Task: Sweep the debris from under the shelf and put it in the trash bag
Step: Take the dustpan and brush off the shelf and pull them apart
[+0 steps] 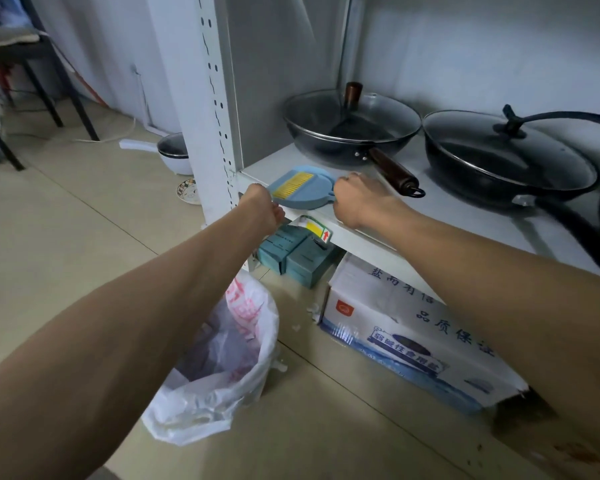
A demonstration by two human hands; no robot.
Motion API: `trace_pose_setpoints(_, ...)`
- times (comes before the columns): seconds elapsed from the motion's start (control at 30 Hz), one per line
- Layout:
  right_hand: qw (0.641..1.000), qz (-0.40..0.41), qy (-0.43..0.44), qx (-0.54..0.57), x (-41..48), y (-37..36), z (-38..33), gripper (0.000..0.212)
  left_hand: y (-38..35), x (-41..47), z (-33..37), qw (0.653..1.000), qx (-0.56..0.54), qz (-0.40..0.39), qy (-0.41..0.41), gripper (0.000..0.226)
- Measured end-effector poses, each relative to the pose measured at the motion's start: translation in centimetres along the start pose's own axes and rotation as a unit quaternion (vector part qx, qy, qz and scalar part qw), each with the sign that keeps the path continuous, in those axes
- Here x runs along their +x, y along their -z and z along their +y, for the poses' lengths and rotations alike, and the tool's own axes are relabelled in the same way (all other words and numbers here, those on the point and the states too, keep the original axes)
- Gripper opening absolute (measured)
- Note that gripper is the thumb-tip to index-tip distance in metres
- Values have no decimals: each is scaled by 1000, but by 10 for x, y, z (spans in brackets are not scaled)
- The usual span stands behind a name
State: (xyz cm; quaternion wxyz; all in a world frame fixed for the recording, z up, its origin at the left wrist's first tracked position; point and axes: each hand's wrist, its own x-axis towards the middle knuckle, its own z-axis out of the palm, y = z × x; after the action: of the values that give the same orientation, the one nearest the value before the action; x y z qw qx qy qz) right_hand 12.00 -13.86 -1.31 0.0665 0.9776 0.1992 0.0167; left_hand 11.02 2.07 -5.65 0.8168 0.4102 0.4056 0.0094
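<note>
On shelf (326,216) edge, both hands' grip holding blue dustpan (300,188): L (265,211), R (355,199).

A dustpan (300,190) lies at the front left corner of the shelf (371,221), the left hand (262,211) at its left edge and the right hand (355,197) just to its right. Behind it sit two lidded woks (352,124) (510,157) side by side. Under the shelf, small boxes (291,252) stand left of a large carton (413,337). The trash bag (219,358) stands on the floor in front of the shelf's left post (212,109). A saucepan (172,152) sits on the floor left of that post.
</note>
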Motion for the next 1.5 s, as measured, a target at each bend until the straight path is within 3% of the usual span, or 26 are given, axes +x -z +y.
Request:
trace_pose_setpoints(0.4, 999, 18, -8, -32, -8, -5, -2, 39, -8, 24, -5, 998, 55, 17, 2, 4)
trace_pose_setpoints(0.5, 999, 33, -4, -27, -16, -3, -2, 39, -3, 18, -6, 999, 47, 3, -22, 23)
trace_pose_setpoints(0.9, 993, 91, 0, 70, -78, 17, -29, 17, 36, -61, -4, 986, 75, 16, -148, 27)
trace_pose_setpoints(1.03, 984, 116, 0, 135, -104, 18, -33, 5, 49, -82, -6, 980, 91, 20, -178, 17)
trace_pose_setpoints(1.17, 954, 139, -54, 259, -124, 6, -38, 15, 58, -88, -4, 964, 156, 41, -212, 16)
trace_pose_setpoints(1.33, 877, 129, -148, 439, -136, -9, -44, 14, 59, -106, -4, 940, 229, 40, -248, 27)
trace_pose_setpoints(1.5, 813, 140, -183, 535, -143, -12, -44, 15, 56, -114, 0, 911, 279, 61, -296, 30)
